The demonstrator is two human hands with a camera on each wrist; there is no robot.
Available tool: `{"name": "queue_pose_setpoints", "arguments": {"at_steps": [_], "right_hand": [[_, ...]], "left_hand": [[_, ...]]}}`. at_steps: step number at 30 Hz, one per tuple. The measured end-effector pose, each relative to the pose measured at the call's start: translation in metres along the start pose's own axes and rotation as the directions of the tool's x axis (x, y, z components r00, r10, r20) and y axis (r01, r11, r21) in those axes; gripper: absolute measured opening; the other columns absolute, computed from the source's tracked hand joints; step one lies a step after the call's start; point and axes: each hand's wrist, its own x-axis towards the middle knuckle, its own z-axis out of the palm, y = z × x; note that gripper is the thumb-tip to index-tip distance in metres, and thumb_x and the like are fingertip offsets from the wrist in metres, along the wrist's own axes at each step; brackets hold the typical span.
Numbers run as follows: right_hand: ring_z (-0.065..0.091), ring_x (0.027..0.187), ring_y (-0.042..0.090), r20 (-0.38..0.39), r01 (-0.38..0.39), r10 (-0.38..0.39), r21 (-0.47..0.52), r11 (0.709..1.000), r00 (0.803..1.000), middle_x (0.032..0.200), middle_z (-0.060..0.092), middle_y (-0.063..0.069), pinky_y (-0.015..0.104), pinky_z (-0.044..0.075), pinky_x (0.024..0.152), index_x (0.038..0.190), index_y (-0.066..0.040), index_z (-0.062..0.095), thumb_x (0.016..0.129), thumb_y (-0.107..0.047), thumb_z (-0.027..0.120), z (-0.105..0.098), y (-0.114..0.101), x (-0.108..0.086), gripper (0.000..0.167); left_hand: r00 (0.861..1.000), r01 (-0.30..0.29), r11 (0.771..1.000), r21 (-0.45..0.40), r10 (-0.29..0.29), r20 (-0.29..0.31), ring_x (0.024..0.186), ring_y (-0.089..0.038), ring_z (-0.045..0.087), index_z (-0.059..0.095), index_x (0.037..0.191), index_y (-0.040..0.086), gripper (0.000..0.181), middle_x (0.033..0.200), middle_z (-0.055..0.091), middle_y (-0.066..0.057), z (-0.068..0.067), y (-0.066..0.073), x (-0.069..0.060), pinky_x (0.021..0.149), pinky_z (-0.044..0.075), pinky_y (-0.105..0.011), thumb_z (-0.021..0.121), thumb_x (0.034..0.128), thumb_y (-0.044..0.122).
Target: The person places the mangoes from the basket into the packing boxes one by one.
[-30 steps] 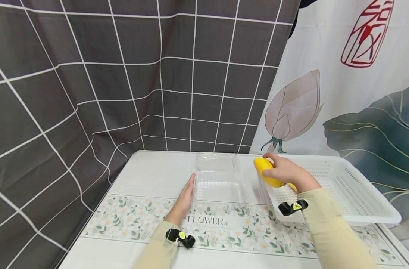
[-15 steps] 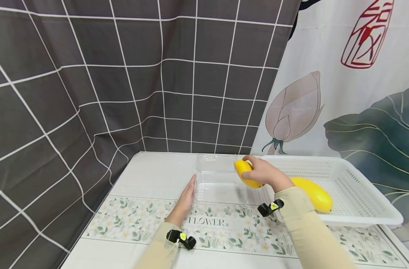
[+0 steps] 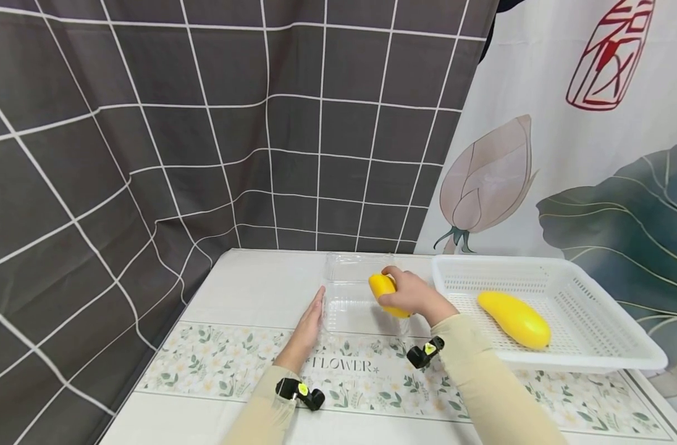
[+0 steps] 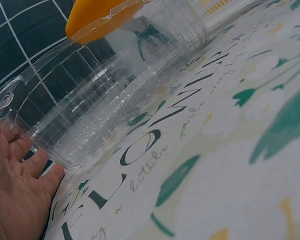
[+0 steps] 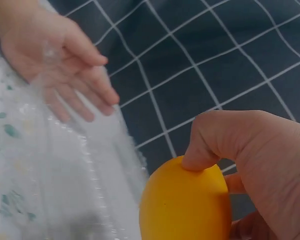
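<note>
Because a clear tub of such thin plastic would probably slide at a nudge, I take it the left hand point(image 3: 305, 327) is there to steady it. Those fingers lie nearly straight and a little apart along the tub's left wall, bracing the clear container point(image 3: 344, 318) in the middle of the head view without gripping it. Its lid point(image 3: 352, 269) lies folded back toward the upper edge of the counter point(image 3: 260, 284), which leaves the lower half uncovered from above.

From where I stand, the right hand point(image 3: 413, 293) has its fingers clamped round a yellow fruit point(image 3: 382, 286), mango-like, at the right part of the container in the head view. The thumb presses one side near the rounded end, and the other fingers wrap the far side, sensible for something smooth that might slip. Whether the fruit touches the plastic, I cannot tell.

At the right of the frame, a second yellow piece point(image 3: 513, 318) lies in the white basket point(image 3: 588, 309), whose low walls likely stop it rolling; the basket stands within easy reach of the right arm.
</note>
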Motion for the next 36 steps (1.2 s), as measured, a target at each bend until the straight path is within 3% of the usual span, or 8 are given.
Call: {"name": "queue_pose_setpoints", "arguments": {"at_steps": [5,13,24,36], "right_hand": [[0.057,0.086,0.023,-0.010,0.022,-0.023,-0.049,0.999,1.000,0.105,0.061,0.011,0.035,0.052,0.070,0.144,-0.007,0.049,0.078,-0.030,0.070,0.017,0.000,0.005,0.073],[0.056,0.089,0.021,0.001,0.016,-0.016,-0.046,0.999,1.000,0.104,0.062,0.007,0.040,0.052,0.079,0.145,-0.008,0.050,0.078,-0.030,0.072,0.038,-0.005,0.009,0.073],[0.057,0.089,0.021,0.033,-0.022,0.024,-0.055,0.998,0.999,0.109,0.062,0.010,0.042,0.052,0.084,0.143,-0.010,0.052,0.077,-0.028,0.073,0.060,0.002,0.009,0.072],[0.056,0.093,0.021,0.057,-0.024,0.026,-0.024,0.999,0.998,0.115,0.062,0.009,0.044,0.051,0.088,0.145,-0.012,0.052,0.080,-0.024,0.072,0.070,-0.001,0.010,0.070]], "left_hand": [[1.000,-0.003,1.000,-0.013,0.003,0.003,0.156,-0.024,0.008,0.013,0.164,0.021,0.060,0.170,0.011,0.000,0.000,0.000,0.000,0.126,0.009,-0.045,0.012,0.1091,0.045],[1.000,0.010,1.000,0.020,-0.010,-0.012,0.156,-0.021,0.011,0.014,0.164,0.024,0.060,0.169,0.013,0.003,-0.002,0.002,-0.002,0.126,0.011,-0.044,0.013,0.1087,0.048],[1.000,0.007,0.999,0.031,-0.007,-0.012,0.156,-0.022,0.011,0.015,0.164,0.024,0.060,0.169,0.013,0.003,0.000,0.003,-0.001,0.126,0.010,-0.046,0.014,0.1090,0.049],[1.000,-0.019,0.998,0.061,0.021,-0.023,0.156,-0.025,0.012,0.018,0.164,0.021,0.060,0.169,0.015,0.000,-0.001,-0.001,0.001,0.126,0.010,-0.047,0.014,0.1096,0.047]]}}
